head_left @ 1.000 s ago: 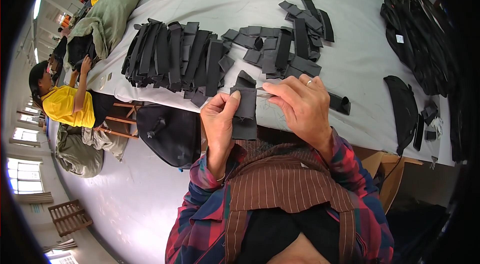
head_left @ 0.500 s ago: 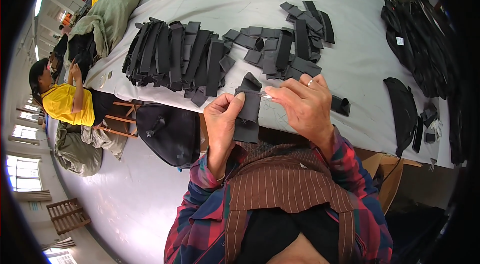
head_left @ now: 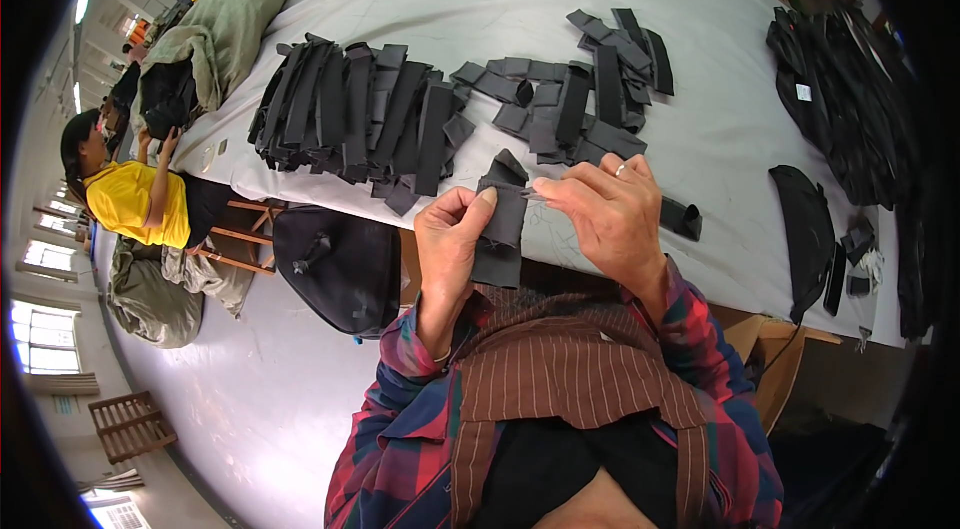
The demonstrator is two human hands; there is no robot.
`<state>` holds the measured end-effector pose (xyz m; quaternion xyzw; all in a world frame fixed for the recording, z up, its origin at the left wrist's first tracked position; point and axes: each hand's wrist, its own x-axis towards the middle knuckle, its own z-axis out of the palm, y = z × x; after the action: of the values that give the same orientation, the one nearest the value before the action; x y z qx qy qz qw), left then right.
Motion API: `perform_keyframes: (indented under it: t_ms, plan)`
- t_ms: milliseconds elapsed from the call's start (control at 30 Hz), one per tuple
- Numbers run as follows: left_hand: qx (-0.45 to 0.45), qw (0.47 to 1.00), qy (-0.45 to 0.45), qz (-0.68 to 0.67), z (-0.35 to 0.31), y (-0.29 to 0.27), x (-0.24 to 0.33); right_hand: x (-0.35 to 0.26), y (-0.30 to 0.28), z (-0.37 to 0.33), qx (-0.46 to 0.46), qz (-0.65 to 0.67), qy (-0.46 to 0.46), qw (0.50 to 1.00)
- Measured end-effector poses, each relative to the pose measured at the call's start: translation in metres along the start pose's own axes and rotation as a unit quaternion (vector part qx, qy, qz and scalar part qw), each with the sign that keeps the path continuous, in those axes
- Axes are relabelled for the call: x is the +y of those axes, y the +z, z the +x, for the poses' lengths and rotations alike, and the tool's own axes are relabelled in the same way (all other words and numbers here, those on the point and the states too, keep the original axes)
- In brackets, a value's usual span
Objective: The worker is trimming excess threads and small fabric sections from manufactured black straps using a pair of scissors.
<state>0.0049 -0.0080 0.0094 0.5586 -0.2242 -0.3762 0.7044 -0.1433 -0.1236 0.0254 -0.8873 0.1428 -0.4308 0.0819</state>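
My left hand (head_left: pixel 452 224) is closed on a dark grey fabric strip (head_left: pixel 500 219), thumb pressed on its face near a stitched seam. The strip's upper end is folded over and its lower end hangs toward my apron. My right hand (head_left: pixel 607 214), with a ring on one finger, pinches a small metal tool with a thin tip (head_left: pixel 532 195). That tip meets the strip's right edge by the seam. Most of the tool is hidden in the fingers, so its kind is unclear. Beyond my hands lies a row of similar grey strips (head_left: pixel 355 114).
Looser strips (head_left: pixel 570 109) are scattered on the white-covered table (head_left: pixel 720 119). A rolled strip (head_left: pixel 682 219) lies right of my right hand. Black bags (head_left: pixel 840 109) pile at the right. A black case (head_left: pixel 335 269) stands below the left table edge. A person in yellow (head_left: pixel 140 199) handles something black.
My hands keep nearly the same grip and place, with the tool tip still at the strip's edge. The person in yellow has shifted the black item slightly.
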Motion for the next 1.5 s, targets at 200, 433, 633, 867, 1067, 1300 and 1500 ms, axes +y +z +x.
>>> perform_keyframes:
  t_ms: [200, 433, 633, 867, 1067, 1300, 1500]
  plan:
    - [0.006, 1.0, -0.005, 0.006, -0.0005, 0.0021, 0.003, -0.0015, -0.0003, 0.0014, -0.016, 0.041, 0.033, 0.998]
    - [0.006, 1.0, -0.004, 0.017, 0.0006, 0.0014, 0.0032, -0.0029, 0.0002, 0.0026, -0.007, 0.006, 0.012, 1.0]
    - [0.004, 1.0, 0.0, 0.008, 0.0029, -0.0006, 0.0021, -0.0028, -0.0025, 0.004, -0.002, -0.008, 0.0, 1.0]
    - [0.005, 0.999, 0.018, 0.028, 0.002, 0.0001, 0.0002, -0.0006, 0.0007, 0.0024, 0.001, -0.027, -0.012, 1.0]
    - [0.003, 1.0, 0.014, 0.024, 0.0025, 0.0004, -0.0002, 0.0014, 0.0007, 0.0019, -0.016, 0.005, 0.011, 1.0]
    - [-0.001, 1.0, 0.007, 0.015, 0.0035, -0.0006, -0.0003, 0.0018, 0.0009, 0.0004, -0.015, -0.015, 0.001, 1.0]
    - [-0.003, 1.0, 0.007, 0.018, 0.0042, -0.0019, -0.002, 0.0046, 0.0032, 0.0011, -0.014, -0.006, -0.01, 1.0]
